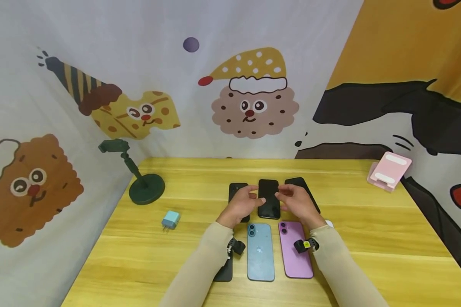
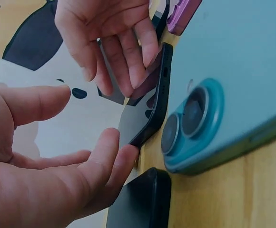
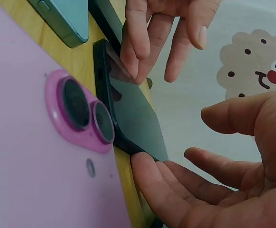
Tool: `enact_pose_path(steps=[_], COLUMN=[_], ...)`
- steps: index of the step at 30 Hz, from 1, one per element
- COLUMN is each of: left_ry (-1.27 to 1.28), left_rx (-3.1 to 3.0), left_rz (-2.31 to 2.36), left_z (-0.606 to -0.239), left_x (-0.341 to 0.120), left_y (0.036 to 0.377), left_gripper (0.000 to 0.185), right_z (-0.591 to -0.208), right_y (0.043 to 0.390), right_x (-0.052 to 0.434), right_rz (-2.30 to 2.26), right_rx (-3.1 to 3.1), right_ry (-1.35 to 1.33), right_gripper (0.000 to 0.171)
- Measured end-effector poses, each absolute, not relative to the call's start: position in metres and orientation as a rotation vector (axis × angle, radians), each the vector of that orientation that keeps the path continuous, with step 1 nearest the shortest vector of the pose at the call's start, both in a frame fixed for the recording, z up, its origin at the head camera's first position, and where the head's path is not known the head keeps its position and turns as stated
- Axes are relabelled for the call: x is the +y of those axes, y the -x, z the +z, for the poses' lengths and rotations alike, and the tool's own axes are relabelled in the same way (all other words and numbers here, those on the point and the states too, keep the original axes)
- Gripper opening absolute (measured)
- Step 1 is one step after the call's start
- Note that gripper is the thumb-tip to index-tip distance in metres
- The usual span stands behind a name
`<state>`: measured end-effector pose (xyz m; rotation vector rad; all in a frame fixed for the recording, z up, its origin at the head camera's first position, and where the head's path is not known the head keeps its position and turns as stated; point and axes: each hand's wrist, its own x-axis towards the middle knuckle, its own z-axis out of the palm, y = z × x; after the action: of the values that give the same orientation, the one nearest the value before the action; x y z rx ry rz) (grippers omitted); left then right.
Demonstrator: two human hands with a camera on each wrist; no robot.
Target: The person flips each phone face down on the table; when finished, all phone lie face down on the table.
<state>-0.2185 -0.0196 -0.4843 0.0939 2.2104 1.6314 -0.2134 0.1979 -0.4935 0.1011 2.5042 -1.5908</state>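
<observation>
A black phone (image 1: 269,209) lies screen up on the table between both hands. My left hand (image 1: 243,205) is at its left side, fingertips right at the edge and thumb raised, as the left wrist view shows. From the other side my right hand (image 3: 214,185) has its fingertips at the phone's right edge, its thumb also lifted. Neither hand curls round the phone. Another black phone (image 1: 235,187) sits partly hidden under the left hand; a further dark phone (image 1: 297,182) is behind the right hand. Nearer me lie a light blue phone (image 1: 260,260) and a pink phone (image 1: 292,247), backs up.
Beneath the left sleeve, part of a dark phone (image 1: 224,273) shows. At left on the wooden table are a dark green stand (image 1: 147,189) and a blue plug charger (image 1: 171,219). A pink phone stand (image 1: 393,168) is at the back right. Patterned cloth (image 1: 192,119) hangs behind.
</observation>
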Motion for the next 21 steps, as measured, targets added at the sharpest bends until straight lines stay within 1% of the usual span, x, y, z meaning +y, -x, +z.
enact_pose_path(steps=[5,10,17,21], left_ry=[-0.089,-0.074,-0.054,-0.053], left_rx=[2.190,2.165,2.053,2.023], left_rz=[1.646,1.710,1.861,1.903], left_z=[-0.486,-0.486,-0.487,-0.487], left_x=[-0.017,-0.019,-0.018,-0.017], left_y=[0.219,0.220,0.225,0.226], left_gripper=[0.068,0.065,0.061,0.056], right_z=[-0.493,-0.494,-0.496,-0.496], right_y=[0.214,0.214,0.214,0.214], right_x=[0.200,0.198,0.192,0.188], right_rz=[-1.601,-1.592,-1.452,-1.493], right_rx=[2.497,2.513,2.623,2.581], right_ry=[-0.099,-0.090,-0.057,-0.039], right_gripper=[0.054,0.053,0.048,0.050])
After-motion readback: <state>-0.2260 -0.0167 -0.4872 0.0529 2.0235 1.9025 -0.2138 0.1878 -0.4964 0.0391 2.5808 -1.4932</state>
